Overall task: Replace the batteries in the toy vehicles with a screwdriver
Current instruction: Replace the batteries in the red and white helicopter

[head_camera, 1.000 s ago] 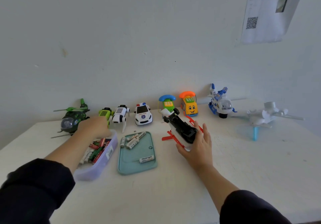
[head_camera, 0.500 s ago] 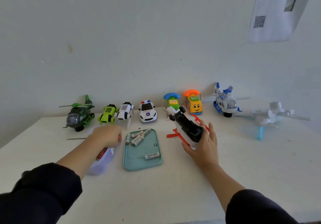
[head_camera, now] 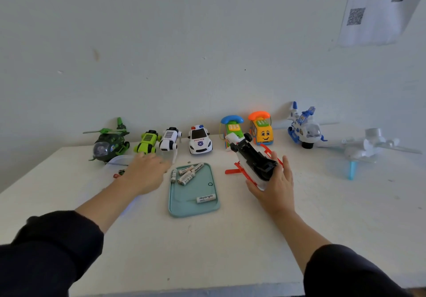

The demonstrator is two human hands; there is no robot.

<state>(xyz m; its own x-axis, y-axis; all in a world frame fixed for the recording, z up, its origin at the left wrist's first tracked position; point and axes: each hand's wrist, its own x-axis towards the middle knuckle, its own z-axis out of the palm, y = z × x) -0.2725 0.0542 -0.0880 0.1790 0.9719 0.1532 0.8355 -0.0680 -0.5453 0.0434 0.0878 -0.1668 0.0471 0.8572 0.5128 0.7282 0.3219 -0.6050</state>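
Foremost, one white table (head_camera: 230, 246), set against a pale wall, carrying all that follows.

Two forearms in dark sleeves reach in from the near edge.

Right hand (head_camera: 275, 187): fingers spread and curved round the rear of an upturned toy vehicle (head_camera: 252, 160), black underside up, red skids to either side, lying right of centre.

Left hand (head_camera: 147, 172): palm down, blurred, over a clear plastic box (head_camera: 115, 160) left of the tray; whether its fingers grasp anything, I cannot tell.

Teal tray (head_camera: 196, 209), centre, between the two hands. Four batteries (head_camera: 187, 173) clustered at its far left corner; a single battery (head_camera: 206, 198) labelled Heybright near its front right.

Back row along the wall, left to right: green helicopter (head_camera: 108, 144), lime buggy (head_camera: 147, 141), white robot dog (head_camera: 170, 138), police car (head_camera: 199, 140), green phone car (head_camera: 232, 127), orange phone car (head_camera: 261, 129), blue-and-white plane (head_camera: 304, 128).

White drone-like toy (head_camera: 368, 147) on a blue stand, far right, well apart from the row.

Small items, red and green, beside the left wrist; too blurred to identify.
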